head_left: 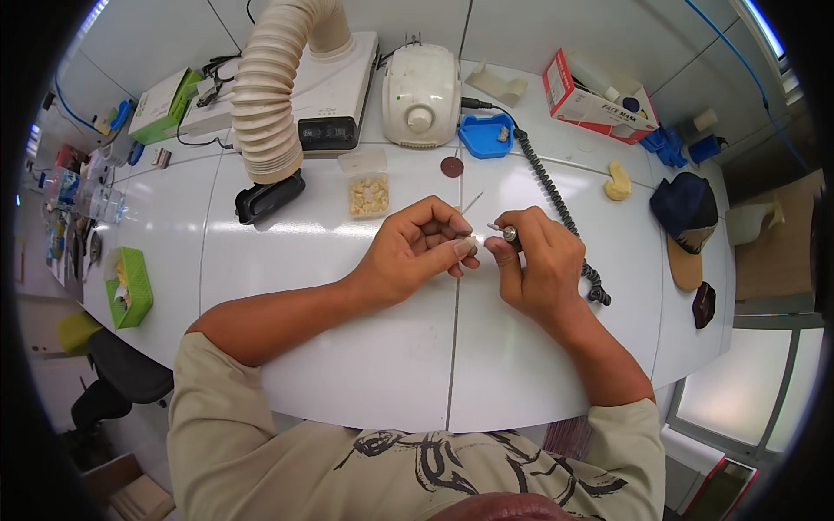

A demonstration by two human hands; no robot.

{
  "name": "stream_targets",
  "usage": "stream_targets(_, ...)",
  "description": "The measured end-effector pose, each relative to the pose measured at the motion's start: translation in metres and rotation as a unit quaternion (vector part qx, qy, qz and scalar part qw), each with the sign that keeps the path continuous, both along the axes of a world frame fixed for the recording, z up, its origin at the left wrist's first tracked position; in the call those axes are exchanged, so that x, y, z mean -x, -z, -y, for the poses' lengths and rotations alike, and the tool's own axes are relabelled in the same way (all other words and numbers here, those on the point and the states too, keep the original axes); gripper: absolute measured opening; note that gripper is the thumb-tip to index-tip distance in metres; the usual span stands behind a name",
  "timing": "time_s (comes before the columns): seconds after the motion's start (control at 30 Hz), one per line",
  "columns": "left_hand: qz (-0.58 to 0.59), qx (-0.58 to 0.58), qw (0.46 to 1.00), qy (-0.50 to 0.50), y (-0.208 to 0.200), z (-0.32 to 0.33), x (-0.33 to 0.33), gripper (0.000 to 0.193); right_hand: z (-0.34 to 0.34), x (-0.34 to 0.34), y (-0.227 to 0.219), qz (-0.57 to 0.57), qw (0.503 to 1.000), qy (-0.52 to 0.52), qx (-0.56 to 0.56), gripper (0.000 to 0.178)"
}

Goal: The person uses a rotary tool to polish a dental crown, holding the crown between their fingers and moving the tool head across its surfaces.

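Note:
My left hand point(415, 243) is closed, pinching a small off-white piece point(470, 244) between thumb and fingertips; its exact shape is mostly covered. Close by on the right, my right hand point(546, 265) wraps round a metal rotary handpiece point(511, 234), whose pale tip points left at the piece, with a small gap between. A black coiled cord point(556, 198) lies behind the right hand. Just beyond my left fingers shows a thin pointed rod point(473, 203); I cannot tell whether it lies on the table. Past the left hand stands a clear box point(369, 196) of small yellowish pieces.
A ribbed suction hose point(265, 104) hangs at the back left above a black nozzle point(270, 198). Behind stand a white control unit point(421, 97), a blue tray point(470, 149) and a brown disc point(452, 166). A green basket point(130, 291) sits left, a cap point(686, 221) right.

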State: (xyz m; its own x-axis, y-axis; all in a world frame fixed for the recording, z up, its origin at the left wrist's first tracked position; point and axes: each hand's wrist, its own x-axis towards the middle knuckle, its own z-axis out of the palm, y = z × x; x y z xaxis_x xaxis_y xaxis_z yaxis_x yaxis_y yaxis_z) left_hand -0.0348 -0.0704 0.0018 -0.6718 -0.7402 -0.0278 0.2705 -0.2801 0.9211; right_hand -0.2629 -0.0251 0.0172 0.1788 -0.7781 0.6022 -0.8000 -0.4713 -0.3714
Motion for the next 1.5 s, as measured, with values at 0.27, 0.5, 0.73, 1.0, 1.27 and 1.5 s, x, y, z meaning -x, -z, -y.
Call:
stream_targets(0.27,0.019,-0.012,1.0,-0.004,0.0055,-0.005,-0.0033,0.011,-0.0025,-0.0015,-0.001,-0.05,0.998,-0.012,-0.027,0.052)
stream_targets(0.5,0.013,-0.01,1.0,-0.025,0.0036,-0.0064,-0.0021,0.013,-0.0002,0.0025,0.0009,-0.044,0.999,-0.017,-0.025,0.055)
stream_targets(0.73,-0.014,-0.003,1.0,0.005,0.0099,-0.0038,-0.0052,0.016,0.0009,0.0042,-0.0014,-0.056,0.998,-0.03,-0.025,0.057)
stream_targets(1.0,0.015,-0.014,1.0,0.003,0.0067,-0.0031,-0.0043,0.015,0.0001,0.0036,-0.0021,-0.065,0.997,-0.037,-0.035,0.055)
stream_targets(1.27,0.008,-0.019,1.0,0.008,0.0057,-0.0031,-0.0056,0.016,0.0002,0.0033,-0.0005,-0.063,0.996,-0.044,-0.035,0.055)
stream_targets(1.5,0.011,-0.04,0.999,0.018,0.001,-0.002,-0.0056,0.013,-0.0001,0.0037,0.0011,-0.065,0.996,-0.047,-0.038,0.056)
